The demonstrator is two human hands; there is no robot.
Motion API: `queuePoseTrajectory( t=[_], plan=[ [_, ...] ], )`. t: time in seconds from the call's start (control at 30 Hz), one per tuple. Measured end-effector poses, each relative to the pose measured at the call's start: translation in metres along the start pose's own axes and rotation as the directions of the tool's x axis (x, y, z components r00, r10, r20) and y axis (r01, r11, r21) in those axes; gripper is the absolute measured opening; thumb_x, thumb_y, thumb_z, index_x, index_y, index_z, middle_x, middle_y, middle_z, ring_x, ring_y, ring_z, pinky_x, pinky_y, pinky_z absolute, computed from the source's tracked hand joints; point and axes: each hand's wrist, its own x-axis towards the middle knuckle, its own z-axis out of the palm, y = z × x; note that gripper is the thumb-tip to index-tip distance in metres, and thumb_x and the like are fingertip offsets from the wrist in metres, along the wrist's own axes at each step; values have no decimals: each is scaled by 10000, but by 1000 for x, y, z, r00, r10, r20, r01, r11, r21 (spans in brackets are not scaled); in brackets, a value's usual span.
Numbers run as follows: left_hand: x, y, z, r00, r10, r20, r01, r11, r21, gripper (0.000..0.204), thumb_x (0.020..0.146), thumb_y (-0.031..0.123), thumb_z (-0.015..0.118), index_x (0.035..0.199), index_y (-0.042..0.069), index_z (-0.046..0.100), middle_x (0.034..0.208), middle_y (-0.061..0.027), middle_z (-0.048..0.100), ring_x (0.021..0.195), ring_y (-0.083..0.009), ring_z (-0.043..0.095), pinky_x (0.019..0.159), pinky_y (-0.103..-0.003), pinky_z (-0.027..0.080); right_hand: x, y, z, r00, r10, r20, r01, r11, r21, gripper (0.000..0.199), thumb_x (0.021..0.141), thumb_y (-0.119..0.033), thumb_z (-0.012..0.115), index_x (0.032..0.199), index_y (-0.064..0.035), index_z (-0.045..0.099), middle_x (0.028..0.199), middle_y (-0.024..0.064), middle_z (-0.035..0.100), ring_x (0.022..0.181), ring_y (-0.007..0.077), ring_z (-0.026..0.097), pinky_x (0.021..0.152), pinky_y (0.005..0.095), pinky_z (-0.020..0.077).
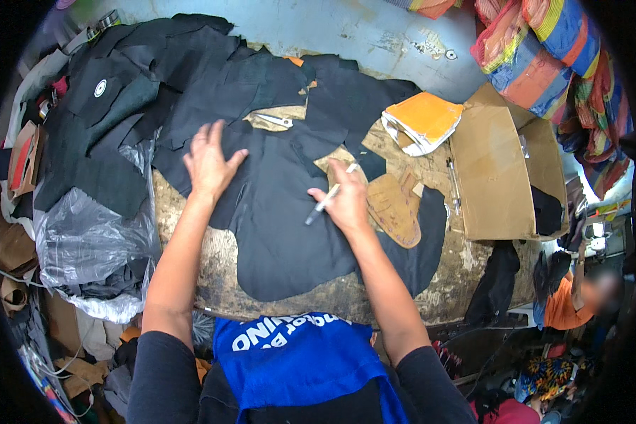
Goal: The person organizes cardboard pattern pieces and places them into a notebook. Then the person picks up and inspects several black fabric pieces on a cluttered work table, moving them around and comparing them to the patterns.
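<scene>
Black leather-like sheets (283, 233) lie in layers across the worn wooden table (215, 272). My left hand (213, 162) rests on the black material with its fingers spread and nothing held. A slim pen (319, 209) with a pale barrel and a dark end is held in my right hand (348, 201), above the front piece. Just right of that hand lies a tan shoe-part pattern (396, 215) with purple marks along its edge. A pale, narrow tool (272, 120), perhaps a cutter, sits in a gap between the black pieces, beyond my hands.
An orange-and-white folded pad (424, 124) lies near an open cardboard box (491, 177), with another pen (454, 185) beside it. At the left hangs a clear plastic bag (95, 233). Striped bundles (523, 56) crowd the back right. A person in orange (567, 305) is farther off at right.
</scene>
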Motion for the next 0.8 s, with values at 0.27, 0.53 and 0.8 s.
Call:
queuePoseTrajectory(
  t=[0.27,0.53,0.8],
  plan=[
    [-24,-62,-8,888,-455,-65,459,885,75,854,616,390,793,1307,59,415,988,-136,609,1005,-309,551,851,-440,430,28,11,41,986,50,-158,-39,997,71,121,822,-24,583,930,-17,637,764,134,642,666,234,610,636,326,487],
    [-60,-51,-16,942,-306,-135,311,950,11,513,666,337,762,1052,25,631,847,-121,646,808,-303,617,749,-405,466,33,-22,2,969,174,-177,-65,866,496,154,879,-29,554,1024,1,597,791,21,595,673,59,509,607,207,427],
    [-67,-34,-21,904,-319,287,428,696,-576,143,734,87,683,804,-1,596,783,-72,623,796,-159,605,670,-302,469,32,-28,-11,960,255,-118,-109,725,680,160,891,-30,551,1049,-3,558,778,-55,503,663,2,427,597,145,360]
  ],
)
